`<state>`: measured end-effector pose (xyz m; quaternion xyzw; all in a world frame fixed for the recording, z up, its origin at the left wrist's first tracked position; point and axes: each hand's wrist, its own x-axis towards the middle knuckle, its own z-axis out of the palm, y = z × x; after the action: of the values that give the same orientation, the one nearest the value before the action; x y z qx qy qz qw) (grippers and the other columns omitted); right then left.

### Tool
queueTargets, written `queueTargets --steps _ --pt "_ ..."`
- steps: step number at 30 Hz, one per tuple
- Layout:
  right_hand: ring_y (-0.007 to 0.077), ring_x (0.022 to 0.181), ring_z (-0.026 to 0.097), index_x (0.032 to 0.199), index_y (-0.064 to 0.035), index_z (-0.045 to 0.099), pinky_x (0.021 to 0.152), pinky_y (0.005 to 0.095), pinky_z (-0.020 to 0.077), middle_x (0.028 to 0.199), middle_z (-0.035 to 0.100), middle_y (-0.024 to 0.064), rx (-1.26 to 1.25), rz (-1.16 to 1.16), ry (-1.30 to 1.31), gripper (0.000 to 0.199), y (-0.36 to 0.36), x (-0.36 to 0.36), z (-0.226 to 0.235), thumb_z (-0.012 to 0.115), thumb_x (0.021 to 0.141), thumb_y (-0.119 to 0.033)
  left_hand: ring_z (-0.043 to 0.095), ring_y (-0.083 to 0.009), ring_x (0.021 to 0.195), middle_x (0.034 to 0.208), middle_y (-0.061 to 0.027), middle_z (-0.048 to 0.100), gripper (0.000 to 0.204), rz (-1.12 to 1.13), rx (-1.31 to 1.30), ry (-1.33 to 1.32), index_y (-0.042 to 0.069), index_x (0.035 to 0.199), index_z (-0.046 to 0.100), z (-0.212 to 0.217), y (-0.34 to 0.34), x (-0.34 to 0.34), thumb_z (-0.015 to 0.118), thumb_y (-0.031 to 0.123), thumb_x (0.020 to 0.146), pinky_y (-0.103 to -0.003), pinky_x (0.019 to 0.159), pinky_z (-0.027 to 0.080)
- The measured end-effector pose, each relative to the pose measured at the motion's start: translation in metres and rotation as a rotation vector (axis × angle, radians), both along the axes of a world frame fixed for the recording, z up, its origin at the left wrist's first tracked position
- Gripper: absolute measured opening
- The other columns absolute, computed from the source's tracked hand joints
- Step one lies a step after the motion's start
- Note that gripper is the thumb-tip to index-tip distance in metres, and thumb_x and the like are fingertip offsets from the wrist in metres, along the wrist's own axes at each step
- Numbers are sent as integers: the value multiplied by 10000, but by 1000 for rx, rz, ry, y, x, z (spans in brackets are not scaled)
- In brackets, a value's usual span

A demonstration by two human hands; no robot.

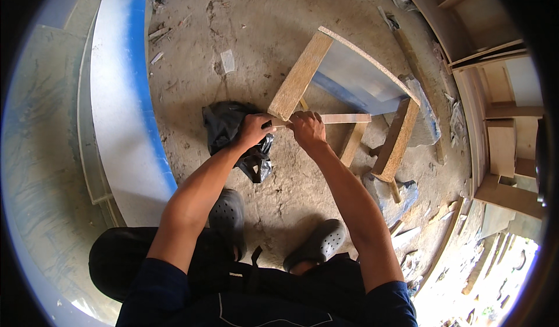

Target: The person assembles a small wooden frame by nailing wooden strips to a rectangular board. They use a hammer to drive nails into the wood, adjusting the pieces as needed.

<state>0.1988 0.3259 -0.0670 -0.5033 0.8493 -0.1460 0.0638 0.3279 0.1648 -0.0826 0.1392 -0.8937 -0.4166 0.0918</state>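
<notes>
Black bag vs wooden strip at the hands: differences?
Colour: the bag is black and glossy; the strip is pale and duller.
Shape: the bag is crumpled and irregular; the strip is straight and narrow.
Place: the bag lies on the floor; the strip is in the fingers of the left hand and right hand.
Shared: both show close to the left hand.

Pale-brown strip, black bag

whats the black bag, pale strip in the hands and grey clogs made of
Black bag: apparently thin plastic, from its glossy crinkles. Pale strip: probably bare wood, dull with straight edges. Grey clogs: perhaps moulded foam or rubber, matt with round holes.
</notes>
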Motion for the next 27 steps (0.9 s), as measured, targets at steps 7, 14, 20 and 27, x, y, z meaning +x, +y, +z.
queueTargets --steps 7,14,20,27 --pt "256 948 624 891 -106 710 868 414 455 971 680 36 -66 12 59 134 -7 0 12 670 807 -203 651 -338 837 903 -179 666 304 -11 -35 39 51 961 694 -3 -7 -7 776 177 697 -400 744 508" --pt "259 915 627 841 -117 696 852 427 446 922 673 39 -43 46 76 96 -6 -2 7 647 828 -199 671 -297 791 848 -148 680 291 -16 47 -53 37 945 693 -7 -8 -4 776 197 717 -369 715 514" --pt "233 943 603 935 -142 670 831 483 404 966 622 26 -23 93 96 103 -4 -7 1 606 860 -172 689 -231 827 924 -143 692 284 -10 269 -120 8 1034 648 6 -12 -4 710 66 763 -315 729 528" --pt "225 1010 604 1138 -212 609 840 529 426 1037 657 12 67 133 94 265 -5 -10 -2 591 874 -226 685 -197 754 855 -137 701 222 57 185 -174 31 1023 682 8 -10 -5 683 61 803 -299 691 518"
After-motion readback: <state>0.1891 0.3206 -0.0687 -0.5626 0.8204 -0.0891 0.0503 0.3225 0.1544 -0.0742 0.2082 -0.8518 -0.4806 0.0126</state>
